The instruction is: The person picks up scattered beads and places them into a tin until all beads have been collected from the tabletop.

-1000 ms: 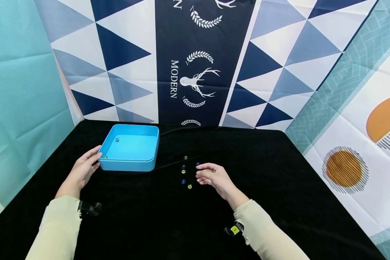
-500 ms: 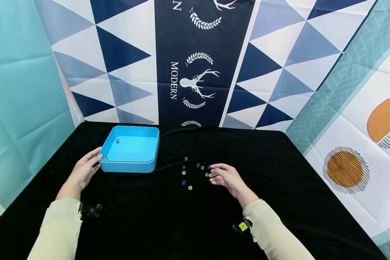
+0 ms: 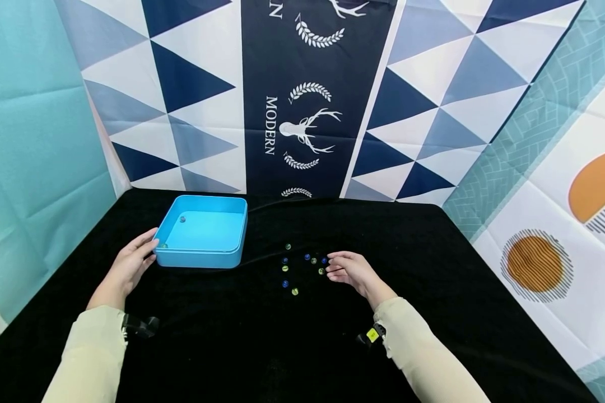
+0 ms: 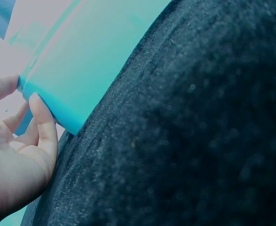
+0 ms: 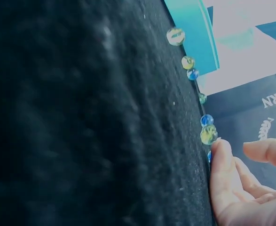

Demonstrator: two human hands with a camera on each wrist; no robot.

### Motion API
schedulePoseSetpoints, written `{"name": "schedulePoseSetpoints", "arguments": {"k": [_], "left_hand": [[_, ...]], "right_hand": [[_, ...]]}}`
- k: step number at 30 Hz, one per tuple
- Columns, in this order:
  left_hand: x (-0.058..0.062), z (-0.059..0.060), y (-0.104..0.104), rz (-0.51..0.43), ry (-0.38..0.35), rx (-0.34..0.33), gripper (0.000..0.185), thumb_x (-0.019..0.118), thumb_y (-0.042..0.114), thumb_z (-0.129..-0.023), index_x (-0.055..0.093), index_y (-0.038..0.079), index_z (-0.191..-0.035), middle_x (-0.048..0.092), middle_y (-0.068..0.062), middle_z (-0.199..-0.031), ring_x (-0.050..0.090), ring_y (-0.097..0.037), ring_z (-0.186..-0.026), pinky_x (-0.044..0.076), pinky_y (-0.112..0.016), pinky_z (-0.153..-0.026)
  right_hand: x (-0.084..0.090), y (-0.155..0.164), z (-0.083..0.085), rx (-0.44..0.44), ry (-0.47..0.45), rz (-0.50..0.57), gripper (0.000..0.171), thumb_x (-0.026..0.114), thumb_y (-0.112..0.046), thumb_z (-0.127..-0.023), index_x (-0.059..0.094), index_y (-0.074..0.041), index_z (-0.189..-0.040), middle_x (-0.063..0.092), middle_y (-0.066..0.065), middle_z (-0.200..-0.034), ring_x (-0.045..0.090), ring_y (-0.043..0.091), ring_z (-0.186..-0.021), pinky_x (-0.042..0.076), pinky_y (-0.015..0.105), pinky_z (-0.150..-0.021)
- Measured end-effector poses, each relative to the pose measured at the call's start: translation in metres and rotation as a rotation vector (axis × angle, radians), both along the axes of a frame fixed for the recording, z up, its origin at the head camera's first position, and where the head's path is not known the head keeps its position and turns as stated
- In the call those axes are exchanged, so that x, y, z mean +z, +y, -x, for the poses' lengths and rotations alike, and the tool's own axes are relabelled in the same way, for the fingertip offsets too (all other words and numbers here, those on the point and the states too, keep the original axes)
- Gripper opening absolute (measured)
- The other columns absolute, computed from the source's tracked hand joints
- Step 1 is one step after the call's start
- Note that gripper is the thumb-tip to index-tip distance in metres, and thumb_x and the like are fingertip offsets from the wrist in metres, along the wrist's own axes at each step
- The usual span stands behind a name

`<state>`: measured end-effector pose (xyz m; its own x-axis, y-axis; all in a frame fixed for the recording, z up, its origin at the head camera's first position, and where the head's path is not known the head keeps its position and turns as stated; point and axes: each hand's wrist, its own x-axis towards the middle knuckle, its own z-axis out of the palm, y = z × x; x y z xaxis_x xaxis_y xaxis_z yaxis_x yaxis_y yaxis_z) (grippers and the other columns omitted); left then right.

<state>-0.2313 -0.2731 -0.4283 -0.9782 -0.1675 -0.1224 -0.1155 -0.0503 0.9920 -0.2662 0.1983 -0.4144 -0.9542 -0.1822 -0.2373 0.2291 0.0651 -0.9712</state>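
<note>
In the head view, a square light-blue box stands at the left with a few marbles inside, one near its back left corner. My left hand holds its front left corner; in the left wrist view the thumb lies against the wall. Several blue and yellow-green glass marbles lie on the black cloth, among them a blue marble and a yellow marble. Just right of a blue marble and a yellowish marble is my right hand. A gap separates its thumb and index finger, with nothing between them.
Black cloth covers the whole table. Behind it hangs a patterned curtain, with a teal cloth on the left and a printed sheet on the right.
My right hand has shifted right, and marbles beside its fingertips that were out of sight now show on the cloth. The left hand stays at the box, which has barely moved.
</note>
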Motion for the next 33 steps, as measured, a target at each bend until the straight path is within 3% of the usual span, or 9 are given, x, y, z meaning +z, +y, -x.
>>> {"name": "schedulePoseSetpoints", "arguments": {"k": [9, 16, 23, 33], "left_hand": [[-0.002, 0.001, 0.001, 0.016, -0.005, -0.007, 0.068, 0.055, 0.04, -0.093, 0.025, 0.014, -0.148, 0.018, -0.008, -0.153, 0.04, -0.009, -0.111, 0.038, -0.014, -0.08], [0.0, 0.0, 0.001, -0.036, -0.001, 0.002, 0.068, 0.057, 0.036, -0.092, 0.026, 0.013, -0.148, 0.022, -0.007, -0.151, 0.044, -0.002, -0.099, 0.041, -0.011, -0.075], [0.002, -0.001, 0.001, -0.051, -0.01, 0.004, 0.067, 0.057, 0.036, -0.092, 0.026, 0.014, -0.148, 0.02, -0.006, -0.152, 0.043, -0.003, -0.102, 0.041, -0.011, -0.076], [0.001, 0.0, 0.001, -0.014, -0.018, -0.005, 0.069, 0.056, 0.039, -0.092, 0.025, 0.015, -0.148, 0.017, -0.007, -0.154, 0.039, -0.011, -0.114, 0.038, -0.014, -0.08]], "right_hand": [[-0.002, -0.003, 0.012, 0.032, -0.024, -0.046, 0.033, 0.048, 0.002, -0.092, 0.047, 0.015, -0.123, 0.06, 0.011, -0.082, 0.062, 0.013, -0.064, 0.052, 0.024, -0.063], [-0.005, -0.004, 0.021, 0.013, -0.068, -0.093, 0.031, 0.055, 0.003, -0.088, 0.053, 0.011, -0.118, 0.06, 0.007, -0.068, 0.06, 0.011, -0.055, 0.05, 0.02, -0.053], [-0.005, -0.006, 0.023, -0.02, -0.066, -0.103, 0.028, 0.057, 0.005, -0.086, 0.055, 0.012, -0.113, 0.062, 0.006, -0.066, 0.06, 0.009, -0.053, 0.05, 0.019, -0.052], [-0.006, -0.002, 0.023, -0.11, -0.095, 0.103, 0.013, 0.057, 0.005, -0.087, 0.059, 0.007, -0.099, 0.065, 0.007, -0.076, 0.064, 0.012, -0.068, 0.051, 0.02, -0.064]]}}
